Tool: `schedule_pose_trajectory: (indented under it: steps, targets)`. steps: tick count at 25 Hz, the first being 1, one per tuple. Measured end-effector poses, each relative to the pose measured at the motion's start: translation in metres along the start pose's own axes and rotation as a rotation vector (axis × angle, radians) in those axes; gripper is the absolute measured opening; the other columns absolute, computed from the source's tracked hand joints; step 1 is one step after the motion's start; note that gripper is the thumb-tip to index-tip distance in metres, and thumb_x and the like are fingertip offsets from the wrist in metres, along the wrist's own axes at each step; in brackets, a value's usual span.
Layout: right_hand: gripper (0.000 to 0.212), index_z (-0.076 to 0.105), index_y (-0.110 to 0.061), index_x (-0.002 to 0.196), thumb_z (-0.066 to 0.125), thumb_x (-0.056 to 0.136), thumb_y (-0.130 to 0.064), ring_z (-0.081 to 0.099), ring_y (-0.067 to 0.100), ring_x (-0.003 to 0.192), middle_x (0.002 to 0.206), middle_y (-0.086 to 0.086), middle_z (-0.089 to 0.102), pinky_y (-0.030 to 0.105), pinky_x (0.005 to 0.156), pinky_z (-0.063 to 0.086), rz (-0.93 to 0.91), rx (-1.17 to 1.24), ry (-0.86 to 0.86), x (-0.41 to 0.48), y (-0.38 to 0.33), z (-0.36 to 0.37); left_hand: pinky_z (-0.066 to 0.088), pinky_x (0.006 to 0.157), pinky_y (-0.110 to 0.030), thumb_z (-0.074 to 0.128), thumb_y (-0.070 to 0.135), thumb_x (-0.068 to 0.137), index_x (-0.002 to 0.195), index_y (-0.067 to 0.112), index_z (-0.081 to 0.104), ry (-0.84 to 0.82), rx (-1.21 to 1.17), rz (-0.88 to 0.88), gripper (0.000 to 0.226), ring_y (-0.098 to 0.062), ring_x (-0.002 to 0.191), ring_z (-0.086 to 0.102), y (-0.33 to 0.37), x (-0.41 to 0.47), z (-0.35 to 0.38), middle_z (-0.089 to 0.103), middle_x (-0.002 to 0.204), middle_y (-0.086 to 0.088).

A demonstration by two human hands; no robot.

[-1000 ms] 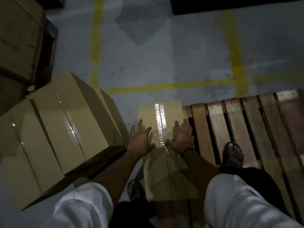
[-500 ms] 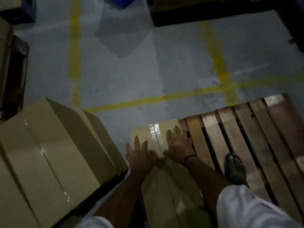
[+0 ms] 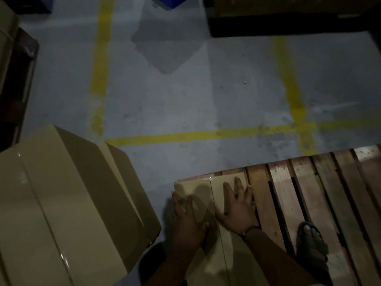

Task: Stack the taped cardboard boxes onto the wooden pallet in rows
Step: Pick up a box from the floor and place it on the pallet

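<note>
The floor (image 3: 185, 104) under me is dim grey concrete with yellow lines (image 3: 198, 134) painted across it, and the light is poor. I take the wooden pallet (image 3: 321, 203) as my mark: it lies at the lower right, its slats running away from me with dark gaps between them.

The box (image 3: 208, 188) I am handling lies flat along the pallet's left edge, its far end reaching close to the pallet's far left corner. A strip of clear tape (image 3: 212, 193) runs down the middle of its top.

My left hand (image 3: 188, 219) lies open, palm down, on the top of the box left of the tape, the fingers spread and pointing away from me. My right hand (image 3: 239, 205) is also open and flat, pressed on the top right of the tape, its outer fingers at the box's edge next to the slats. Neither hand is closed around anything. A dark band (image 3: 250, 230) sits on my right wrist.

My foot in a dark sandal (image 3: 312, 244) stands on the slats, right of the box and near me.

Left of the pallet, across a strip of bare floor, more boxes (image 3: 61, 203) sit close together, their tape catching small glints. Beyond the pallet, past the yellow lines, a dark low shape (image 3: 288, 27) lies at the top; I cannot tell what it is.
</note>
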State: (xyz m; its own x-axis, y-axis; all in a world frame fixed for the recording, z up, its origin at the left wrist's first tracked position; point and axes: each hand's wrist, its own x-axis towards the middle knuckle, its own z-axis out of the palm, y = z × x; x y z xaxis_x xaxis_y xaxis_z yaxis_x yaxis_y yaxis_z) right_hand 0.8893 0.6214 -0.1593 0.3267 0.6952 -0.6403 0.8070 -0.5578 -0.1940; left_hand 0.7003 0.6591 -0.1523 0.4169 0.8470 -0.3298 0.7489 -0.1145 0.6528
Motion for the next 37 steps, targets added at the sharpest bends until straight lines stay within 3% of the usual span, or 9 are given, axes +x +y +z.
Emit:
schedule_pose_trajectory:
  steps: [2,4,10,12,15,22,28,34,37]
  targets:
    - [0.106,-0.005,-0.034,0.158,0.057,0.08,-0.073,-0.016,0.047,0.148,0.162,-0.001,-0.032,0.065,0.115,0.027,-0.023,-0.038,0.014,0.003,0.003,0.003,0.011,0.121,-0.033,0.075,0.05,0.084,0.156,0.035,0.011,-0.063,0.05,-0.118,0.098,-0.018,0.148,0.011,-0.002,-0.002,0.009,0.015,0.16,-0.002]
    - [0.105,-0.003,-0.034,0.157,0.056,0.08,-0.074,-0.012,0.046,0.148,0.163,-0.001,-0.028,0.063,0.114,0.03,-0.04,-0.066,0.024,0.005,0.006,0.0,0.007,0.124,-0.036,0.067,0.046,0.094,0.16,0.033,0.008,-0.104,-0.029,-0.205,0.089,-0.026,0.154,0.003,-0.005,0.0,0.016,-0.007,0.167,-0.001]
    - [0.103,0.001,-0.036,0.157,0.057,0.079,-0.075,-0.009,0.043,0.149,0.163,-0.003,-0.025,0.062,0.113,0.031,-0.055,-0.055,0.044,0.013,0.008,-0.011,-0.003,0.11,-0.011,0.063,0.047,0.097,0.16,0.026,0.015,-0.19,0.004,-0.271,0.082,-0.018,0.15,0.008,0.003,0.015,0.01,0.006,0.167,-0.003]
    - [0.103,0.002,-0.036,0.157,0.057,0.08,-0.074,-0.01,0.043,0.149,0.164,-0.003,-0.025,0.062,0.112,0.031,-0.06,-0.049,0.046,0.019,0.008,-0.019,0.008,0.109,-0.007,0.066,0.042,0.097,0.159,0.024,0.019,-0.199,-0.049,-0.25,0.079,-0.018,0.148,0.018,0.009,0.023,0.004,0.007,0.167,-0.002]
    - [0.104,0.002,-0.035,0.158,0.062,0.081,-0.069,-0.011,0.043,0.149,0.164,-0.002,-0.023,0.064,0.112,0.031,-0.055,-0.026,0.03,0.026,0.006,-0.028,0.02,0.122,-0.036,0.072,0.047,0.09,0.162,0.028,0.008,-0.204,0.053,-0.196,0.098,-0.028,0.153,0.013,0.017,0.032,-0.008,-0.014,0.167,0.0]
    - [0.104,-0.003,-0.035,0.157,0.065,0.084,-0.062,-0.018,0.045,0.148,0.164,-0.002,-0.025,0.064,0.113,0.029,-0.069,-0.062,0.035,0.021,0.01,-0.015,0.03,0.121,-0.053,0.072,0.057,0.085,0.162,0.034,-0.005,-0.264,0.197,-0.225,0.112,-0.041,0.154,-0.005,0.014,0.022,0.011,-0.047,0.156,-0.001]
    - [0.105,-0.003,-0.035,0.157,0.067,0.083,-0.06,-0.021,0.045,0.148,0.163,0.001,-0.027,0.066,0.112,0.032,-0.133,-0.069,0.014,-0.011,0.042,0.018,0.044,0.109,-0.055,0.071,0.061,0.083,0.161,0.037,-0.01,-0.26,0.326,-0.161,0.115,-0.048,0.152,-0.004,0.01,-0.022,0.035,-0.049,0.155,-0.002]
    - [0.116,-0.008,-0.03,0.158,0.069,0.079,-0.064,-0.013,0.05,0.148,0.161,0.005,-0.032,0.064,0.109,0.034,-0.152,-0.035,-0.169,-0.09,0.074,0.048,0.041,0.108,-0.06,0.058,0.064,0.087,0.162,0.026,-0.001,-0.365,0.331,-0.295,0.103,-0.05,0.151,0.006,0.011,-0.113,0.069,-0.024,0.167,-0.013]
    - [0.115,-0.009,-0.027,0.158,0.064,0.08,-0.069,-0.012,0.051,0.148,0.161,0.008,-0.032,0.065,0.111,0.031,-0.189,-0.127,-0.261,-0.151,0.097,0.077,0.04,0.109,-0.053,0.057,0.045,0.094,0.162,0.027,0.01,-0.299,0.194,-0.489,0.085,-0.046,0.149,0.021,0.028,-0.188,0.091,-0.018,0.168,-0.004]
